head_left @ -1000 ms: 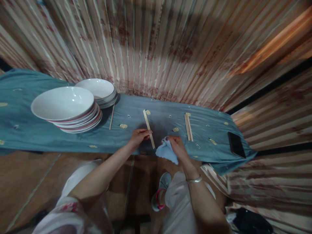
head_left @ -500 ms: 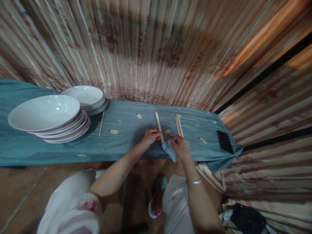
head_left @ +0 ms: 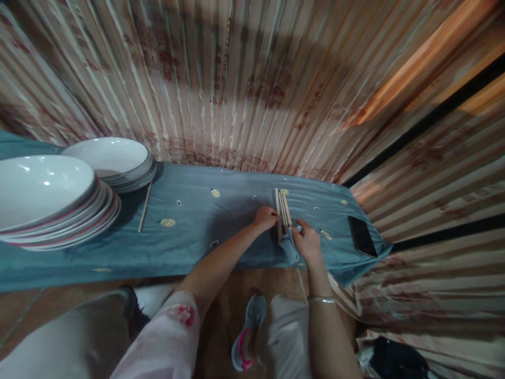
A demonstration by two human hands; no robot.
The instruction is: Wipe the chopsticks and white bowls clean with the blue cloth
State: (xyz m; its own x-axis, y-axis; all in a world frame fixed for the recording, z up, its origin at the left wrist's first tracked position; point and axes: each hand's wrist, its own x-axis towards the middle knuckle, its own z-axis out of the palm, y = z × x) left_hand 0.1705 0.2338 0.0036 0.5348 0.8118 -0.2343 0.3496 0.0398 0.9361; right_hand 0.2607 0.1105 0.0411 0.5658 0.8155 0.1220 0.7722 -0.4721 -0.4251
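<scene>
My left hand (head_left: 266,218) pinches a pair of light wooden chopsticks (head_left: 278,202) at about mid-length. Just right of these, several more chopsticks (head_left: 285,206) lie side by side on the blue-green tablecloth. A crumpled light-blue cloth (head_left: 290,249) is in the closed fingers of my right hand (head_left: 307,240), by the near ends of the chopsticks. The cloth and fingers partly hide those ends.
Two stacks of white dishes, the big dishes (head_left: 43,189) and the smaller dishes (head_left: 108,155), stand at the left. A lone chopstick (head_left: 145,206) lies beside them. A black phone (head_left: 362,236) rests near the right end. A pleated curtain (head_left: 252,95) hangs behind the table (head_left: 189,252).
My left hand has carried its chopsticks to the right, close against the other chopsticks. My right hand and the cloth have shifted right too. The view has swung slightly.
</scene>
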